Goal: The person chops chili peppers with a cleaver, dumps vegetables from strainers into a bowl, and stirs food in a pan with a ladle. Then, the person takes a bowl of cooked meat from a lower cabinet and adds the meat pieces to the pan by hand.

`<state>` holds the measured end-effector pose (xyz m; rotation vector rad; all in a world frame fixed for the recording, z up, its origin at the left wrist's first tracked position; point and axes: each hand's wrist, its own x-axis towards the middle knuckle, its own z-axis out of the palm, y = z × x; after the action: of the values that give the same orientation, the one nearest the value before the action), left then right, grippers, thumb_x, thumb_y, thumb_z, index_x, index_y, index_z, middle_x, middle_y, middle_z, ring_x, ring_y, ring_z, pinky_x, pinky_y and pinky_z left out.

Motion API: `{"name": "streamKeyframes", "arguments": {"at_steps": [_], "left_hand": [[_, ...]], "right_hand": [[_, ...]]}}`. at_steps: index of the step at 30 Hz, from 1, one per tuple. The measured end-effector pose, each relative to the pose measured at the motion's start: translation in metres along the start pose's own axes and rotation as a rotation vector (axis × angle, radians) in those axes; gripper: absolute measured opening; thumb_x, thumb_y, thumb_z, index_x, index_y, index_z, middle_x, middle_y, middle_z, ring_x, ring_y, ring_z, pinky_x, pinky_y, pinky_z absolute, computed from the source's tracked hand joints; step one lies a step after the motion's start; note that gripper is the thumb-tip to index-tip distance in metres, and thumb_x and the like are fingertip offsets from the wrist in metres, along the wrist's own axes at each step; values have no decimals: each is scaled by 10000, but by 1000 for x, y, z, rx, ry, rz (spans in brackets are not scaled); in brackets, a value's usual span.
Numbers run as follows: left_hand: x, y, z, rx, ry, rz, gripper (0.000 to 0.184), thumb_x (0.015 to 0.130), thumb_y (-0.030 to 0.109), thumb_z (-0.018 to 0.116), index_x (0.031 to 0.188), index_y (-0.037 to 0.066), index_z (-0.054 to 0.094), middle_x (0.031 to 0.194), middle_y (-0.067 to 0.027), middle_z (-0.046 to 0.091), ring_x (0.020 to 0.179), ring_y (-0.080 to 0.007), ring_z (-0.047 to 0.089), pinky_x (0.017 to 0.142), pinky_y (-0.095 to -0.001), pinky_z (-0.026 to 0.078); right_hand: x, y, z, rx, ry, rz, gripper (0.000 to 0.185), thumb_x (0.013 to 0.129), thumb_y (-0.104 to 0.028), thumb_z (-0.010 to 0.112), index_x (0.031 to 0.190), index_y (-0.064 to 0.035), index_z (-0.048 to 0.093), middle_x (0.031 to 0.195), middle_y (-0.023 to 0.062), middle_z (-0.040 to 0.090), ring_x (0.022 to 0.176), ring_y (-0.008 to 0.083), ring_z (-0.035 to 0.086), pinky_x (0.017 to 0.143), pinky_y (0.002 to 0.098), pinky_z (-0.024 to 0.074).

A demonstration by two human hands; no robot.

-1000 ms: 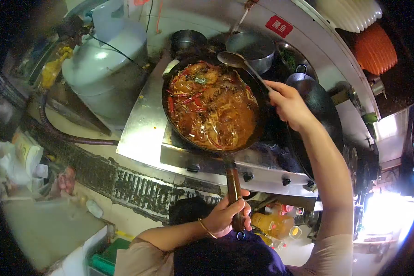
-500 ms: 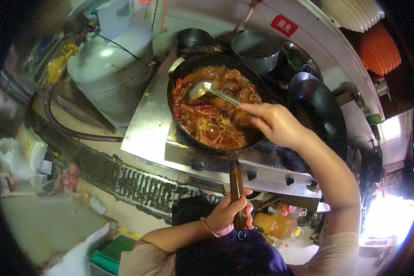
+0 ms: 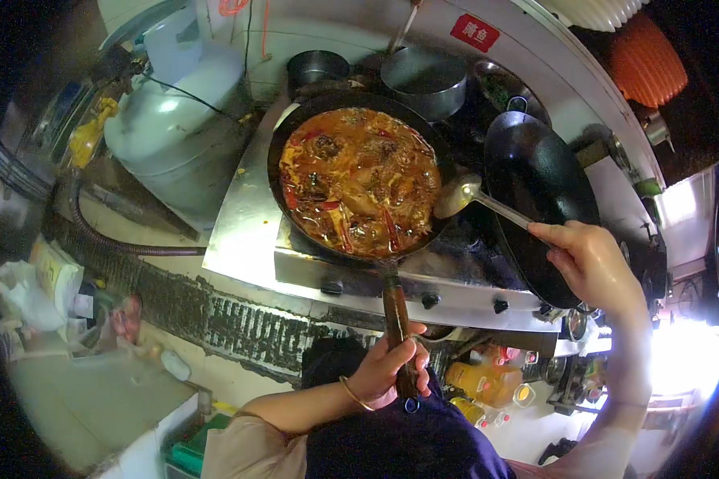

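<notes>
A black wok (image 3: 275, 172) sits on the steel stove, holding a red-brown stew (image 3: 359, 180) with red chilies and dark pieces in bubbling sauce. My left hand (image 3: 393, 369) is closed around the wok's wooden handle (image 3: 395, 307), low in front of my body. In my right hand (image 3: 589, 259) is the long metal handle of a ladle (image 3: 460, 196). The ladle's bowl hangs at the wok's right rim, out of the sauce; I cannot tell whether it touches the rim.
A second dark wok (image 3: 539, 195) leans on the stove to the right. Metal pots (image 3: 425, 82) stand at the back. Left of the stove is a large gas cylinder (image 3: 188, 136) with a hose. Bottles of yellow oil (image 3: 483, 383) stand below the stove front.
The ladle has moved right, from inside the stew to the wok's right edge, my right hand with it. My left hand keeps its grip on the handle. The view has shifted slightly.
</notes>
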<state>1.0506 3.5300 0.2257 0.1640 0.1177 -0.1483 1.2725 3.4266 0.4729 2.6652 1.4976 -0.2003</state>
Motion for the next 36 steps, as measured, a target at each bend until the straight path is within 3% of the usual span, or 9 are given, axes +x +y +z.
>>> {"name": "streamKeyframes", "arguments": {"at_steps": [3,10,13,17,23,27,30,32,36], "left_hand": [[0,-1,-1,-8,24,-8,374,965,260,517,1298,161,379,832,-58,517,657,-209,599,637,-430,534],[-1,2,3,23,19,-2,401,953,278,543,1298,160,376,837,-50,520,658,-199,596,628,-423,531],[0,1,2,35,12,0,403,954,279,544,1298,158,374,838,-50,521,661,-197,597,632,-423,531],[2,0,2,30,4,7,395,959,276,535,1298,153,375,841,-52,524,665,-199,599,636,-421,529],[5,-1,-1,20,-18,24,369,971,262,512,1295,144,379,846,-58,527,672,-198,604,651,-417,527],[7,-5,0,4,-25,49,341,982,248,490,1290,146,385,847,-59,528,673,-195,607,656,-410,528],[9,-6,0,44,2,38,330,987,242,478,1289,150,382,847,-60,530,670,-197,608,658,-403,531],[9,-6,0,26,-3,33,327,988,242,475,1289,153,380,847,-61,531,667,-199,609,657,-401,533],[8,-5,0,35,-19,54,302,987,243,477,1261,154,390,847,-62,531,663,-201,609,658,-404,538]], "right_hand": [[16,2,12,-41,-78,-103,365,749,-13,629,1112,-51,644,835,183,643,777,364,612,706,418,490],[64,19,95,90,51,-153,337,797,-98,589,1131,-78,633,914,208,657,821,391,626,749,467,507],[83,19,114,190,80,-146,374,803,-52,578,1175,-37,600,989,229,639,857,394,620,770,422,499],[104,13,124,230,109,-63,366,824,-63,574,1189,-59,603,957,253,623,812,387,623,723,412,489],[82,21,94,223,180,-91,377,825,-51,578,1202,-68,602,908,215,637,711,323,615,675,369,485],[67,-3,68,209,235,-141,410,810,-27,601,1214,-96,600,782,162,582,654,294,582,634,362,474],[74,-39,68,89,277,-283,414,800,-81,603,1210,-133,591,756,134,588,677,316,624,599,412,519],[84,-68,74,13,238,-341,454,788,-89,589,1237,-151,567,742,118,571,607,301,622,514,413,517],[107,-101,105,-255,157,-442,508,755,-98,592,1262,-131,561,774,90,549,571,228,618,466,351,495]]}}
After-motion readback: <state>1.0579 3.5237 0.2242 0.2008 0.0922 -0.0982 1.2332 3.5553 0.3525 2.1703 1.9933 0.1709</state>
